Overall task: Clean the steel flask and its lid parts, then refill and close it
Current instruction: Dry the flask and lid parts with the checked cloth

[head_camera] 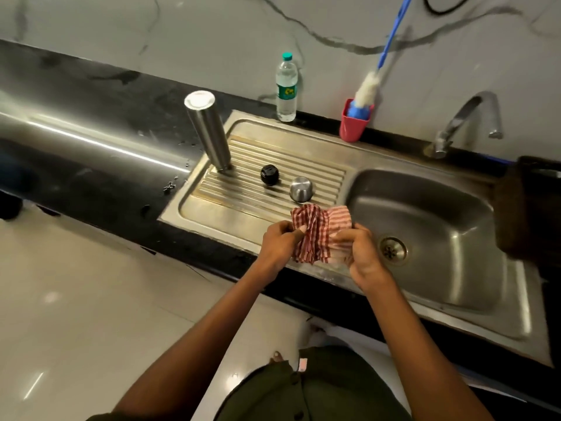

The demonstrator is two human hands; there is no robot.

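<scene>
The steel flask (209,132) stands mouth-down on the ribbed drainboard (243,208) at its back left corner. A black inner stopper (269,174) and a steel cup lid (301,189), turned upside down, sit side by side in the middle of the drainboard. Just in front of them, a red-and-white checked cloth (318,233) is bunched between both hands. My left hand (277,243) grips its left side and my right hand (362,253) grips its right side, above the drainboard's front edge.
A plastic water bottle (286,88) stands behind the drainboard by the wall. A red cup (353,123) holds a blue-handled bottle brush (368,91). The sink basin (425,232) with its drain lies to the right, under the tap (467,123). Black counter (91,141) stretches left.
</scene>
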